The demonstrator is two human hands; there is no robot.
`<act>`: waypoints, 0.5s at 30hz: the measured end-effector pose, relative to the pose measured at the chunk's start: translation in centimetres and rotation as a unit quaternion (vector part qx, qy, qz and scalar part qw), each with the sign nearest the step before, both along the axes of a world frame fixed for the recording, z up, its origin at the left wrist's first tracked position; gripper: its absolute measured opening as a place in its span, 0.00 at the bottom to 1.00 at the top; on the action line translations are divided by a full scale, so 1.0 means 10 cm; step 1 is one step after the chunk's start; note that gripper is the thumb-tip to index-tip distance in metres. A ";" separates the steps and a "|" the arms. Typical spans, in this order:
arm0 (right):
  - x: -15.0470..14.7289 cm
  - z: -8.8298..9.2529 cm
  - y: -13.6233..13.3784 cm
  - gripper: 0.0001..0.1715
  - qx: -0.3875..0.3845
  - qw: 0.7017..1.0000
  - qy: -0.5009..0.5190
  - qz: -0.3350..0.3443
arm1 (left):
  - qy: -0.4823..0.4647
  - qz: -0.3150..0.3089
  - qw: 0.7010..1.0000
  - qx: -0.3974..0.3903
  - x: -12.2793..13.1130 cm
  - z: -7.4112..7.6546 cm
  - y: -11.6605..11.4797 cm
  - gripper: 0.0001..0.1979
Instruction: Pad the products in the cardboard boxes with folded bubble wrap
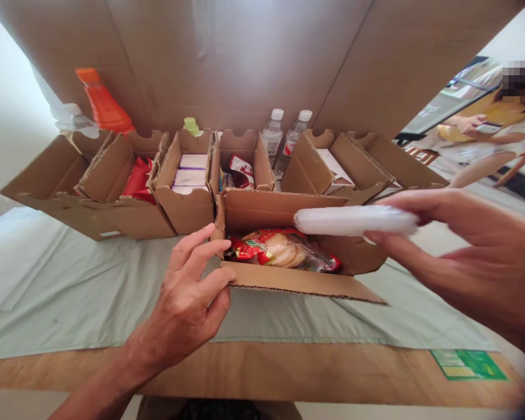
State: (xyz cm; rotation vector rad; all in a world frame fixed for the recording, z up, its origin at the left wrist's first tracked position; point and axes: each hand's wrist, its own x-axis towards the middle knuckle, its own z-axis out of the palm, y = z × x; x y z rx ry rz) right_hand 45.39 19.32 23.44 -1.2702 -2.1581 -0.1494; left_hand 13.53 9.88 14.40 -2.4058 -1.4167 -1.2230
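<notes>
My left hand [188, 297]: palm down, fingers loosely curled.
My right hand [464, 251]: extended leftward, thumb and fingers pinched.

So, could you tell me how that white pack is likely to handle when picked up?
Pinched at one end by the right hand, the white pack juts out straight: probably stiff and light. Its smooth, rounded wrap may slip or roll.

Single head-worn view, looking forward and down from close over the wooden counter [289, 373], left hand [188, 303] and right hand [476, 256] right under the lens, open brown cardboard boxes [188, 210] just beyond.
</notes>
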 end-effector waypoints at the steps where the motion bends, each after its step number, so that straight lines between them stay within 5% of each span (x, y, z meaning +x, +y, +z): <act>1: -0.13 0.00 0.01 0.20 0.012 1.000 -0.020 0.015 | -0.002 -0.004 1.000 -0.007 -0.01 0.00 -0.01 0.14; 6: -0.63 -0.04 0.15 0.04 0.023 0.988 -0.063 0.141 | -0.007 -0.011 1.000 -0.013 -0.02 0.02 0.02 0.13; 15: -1.58 -0.37 0.65 0.09 -0.126 0.900 -0.344 0.236 | -0.018 -0.006 1.000 -0.014 -0.02 -0.05 0.03 0.14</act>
